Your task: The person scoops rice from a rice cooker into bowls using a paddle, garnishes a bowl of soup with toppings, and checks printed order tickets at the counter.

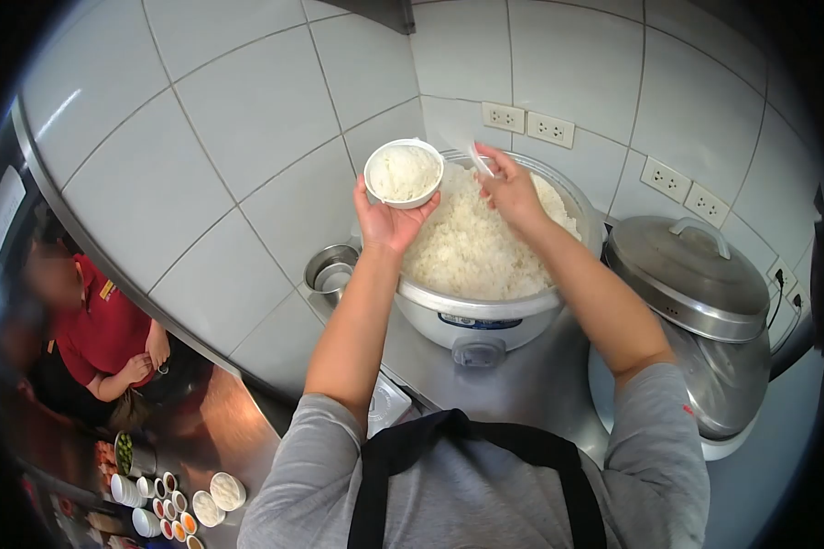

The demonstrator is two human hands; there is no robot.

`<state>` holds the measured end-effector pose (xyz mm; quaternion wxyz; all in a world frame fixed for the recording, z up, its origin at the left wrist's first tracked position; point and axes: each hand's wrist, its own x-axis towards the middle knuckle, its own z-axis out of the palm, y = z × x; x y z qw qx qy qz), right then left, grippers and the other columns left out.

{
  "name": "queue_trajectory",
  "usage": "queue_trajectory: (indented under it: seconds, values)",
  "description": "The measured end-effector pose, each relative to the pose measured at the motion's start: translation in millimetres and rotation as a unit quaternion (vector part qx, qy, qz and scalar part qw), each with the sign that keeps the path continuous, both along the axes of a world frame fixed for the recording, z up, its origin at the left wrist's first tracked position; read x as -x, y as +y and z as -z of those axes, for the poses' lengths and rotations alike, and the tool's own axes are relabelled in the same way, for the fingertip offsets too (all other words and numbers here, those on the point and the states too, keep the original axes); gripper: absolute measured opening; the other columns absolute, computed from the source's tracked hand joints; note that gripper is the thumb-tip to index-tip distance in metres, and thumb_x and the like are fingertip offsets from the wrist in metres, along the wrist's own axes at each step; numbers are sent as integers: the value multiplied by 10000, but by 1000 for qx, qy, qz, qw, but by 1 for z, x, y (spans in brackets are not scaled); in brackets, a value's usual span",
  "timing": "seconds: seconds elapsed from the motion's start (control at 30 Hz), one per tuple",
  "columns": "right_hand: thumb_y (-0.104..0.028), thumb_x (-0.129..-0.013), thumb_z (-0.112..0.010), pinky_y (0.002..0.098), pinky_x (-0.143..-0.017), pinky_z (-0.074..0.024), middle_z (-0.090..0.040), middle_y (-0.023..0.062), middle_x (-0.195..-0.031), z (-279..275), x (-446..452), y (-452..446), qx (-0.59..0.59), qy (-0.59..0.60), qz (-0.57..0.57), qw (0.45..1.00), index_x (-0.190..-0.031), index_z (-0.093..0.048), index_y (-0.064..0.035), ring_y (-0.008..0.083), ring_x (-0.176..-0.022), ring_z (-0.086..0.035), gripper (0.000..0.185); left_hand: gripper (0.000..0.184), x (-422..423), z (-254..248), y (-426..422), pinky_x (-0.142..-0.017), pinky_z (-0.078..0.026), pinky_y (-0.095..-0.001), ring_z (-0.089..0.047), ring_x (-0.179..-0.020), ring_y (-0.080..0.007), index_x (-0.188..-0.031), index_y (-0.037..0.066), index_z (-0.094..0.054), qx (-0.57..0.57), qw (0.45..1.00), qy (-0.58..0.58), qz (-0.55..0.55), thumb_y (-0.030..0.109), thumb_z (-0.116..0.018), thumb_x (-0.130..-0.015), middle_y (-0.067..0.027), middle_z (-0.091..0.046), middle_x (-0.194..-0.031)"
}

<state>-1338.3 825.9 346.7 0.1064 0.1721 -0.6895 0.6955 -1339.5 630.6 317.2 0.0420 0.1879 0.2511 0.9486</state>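
My left hand (pixel 392 222) is closed around the underside of a white bowl (pixel 369 174), which holds a rounded mound of cooked rice (pixel 404 172). The bowl is held up at the left rim of a large rice cooker (pixel 412 302) heaped with white rice (pixel 481 242). Over the far side of that rice, my right hand (pixel 511 190) grips the handle of a pale, translucent rice paddle (pixel 479 161). The paddle's blade is blurred and faint against the wall, to the right of the bowl and apart from it.
A metal pot (pixel 331 267) stands left of the cooker. On the right is a second cooker with a metal lid (pixel 691 270). Outlets (pixel 550 129) line the tiled wall. At lower left, a person in a red shirt (pixel 110 316) stands behind a counter with rice bowls (pixel 227 492) and several small cups.
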Motion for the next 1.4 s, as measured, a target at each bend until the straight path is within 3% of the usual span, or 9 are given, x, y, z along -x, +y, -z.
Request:
queue_trajectory:
  seconds: [0.1,0.27,0.4,0.5,0.6,0.83,1.03,1.23,1.4]
  values:
    - [-29,-860,-559,227,-545,-412,-490,6,-913,11,-25,-21,16,-132,-59,989,-1300,-495,-150,66,-737,-500,461,692,-2,-2,-2,-927,-410,-515,-454,-1194,-344,-1337,125,-399,17,999,-11,-39,607,-370,-842,-131,-442,-1343]
    - [-22,-843,-550,269,-654,-457,-484,20,-906,27,-34,-36,-286,284,92,910,-1286,-513,-181,112,-723,-512,473,690,-7,7,-3,-927,-410,-518,-467,-1179,-337,-1329,126,-409,40,995,-30,-81,600,-400,-828,-123,-447,-1342]
    - [-33,-842,-549,276,-577,-441,-516,5,-824,-13,-15,-16,-137,59,44,988,-1260,-540,-170,104,-635,-503,440,685,-20,4,-12,-902,-424,-519,-484,-1162,-332,-1323,125,-418,37,998,-15,-41,602,-384,-832,-123,-456,-1336]
    - [-46,-839,-555,279,-544,-433,-529,1,-838,-27,1,-3,-150,-163,-91,971,-1254,-546,-164,92,-627,-492,432,682,-26,4,-22,-877,-438,-518,-495,-1149,-328,-1320,124,-424,76,997,2,-18,602,-368,-837,-128,-465,-1326]
    - [-21,-812,-559,286,-609,-455,-569,18,-910,-24,-5,-4,-244,51,-89,964,-1205,-590,-175,130,-688,-524,423,670,-26,6,-27,-852,-455,-511,-488,-1156,-323,-1322,125,-420,85,996,6,-19,599,-353,-854,-133,-461,-1326]
    - [28,-773,-532,360,-697,-459,-527,87,-934,-5,-42,-23,-387,421,147,807,-1130,-645,-274,267,-852,-530,481,621,-30,4,-21,-841,-468,-499,-460,-1146,-313,-1327,134,-401,68,991,-101,-63,586,-313,-910,-135,-436,-1323]
    - [-2,-758,-512,373,-665,-457,-517,69,-878,9,-29,-22,-436,464,167,753,-1106,-662,-269,247,-838,-534,463,607,-37,4,-22,-809,-481,-484,-501,-1101,-314,-1280,153,-442,68,984,-150,-67,602,-244,-923,-124,-486,-1277]
    - [-61,-815,-522,384,-662,-480,-585,72,-839,-23,-10,-6,-390,292,133,863,-1107,-660,-247,262,-777,-591,373,644,-29,5,-35,-871,-448,-522,-463,-1172,-335,-1326,126,-404,62,991,-103,-66,597,-256,-913,-151,-447,-1331]
    - [-124,-824,-544,368,-700,-501,-657,83,-901,24,2,16,-583,251,96,767,-1090,-667,-231,265,-845,-626,312,601,-31,2,-61,-863,-452,-537,-501,-1145,-360,-1329,106,-410,112,987,-73,-84,507,-236,-916,-152,-464,-1325]
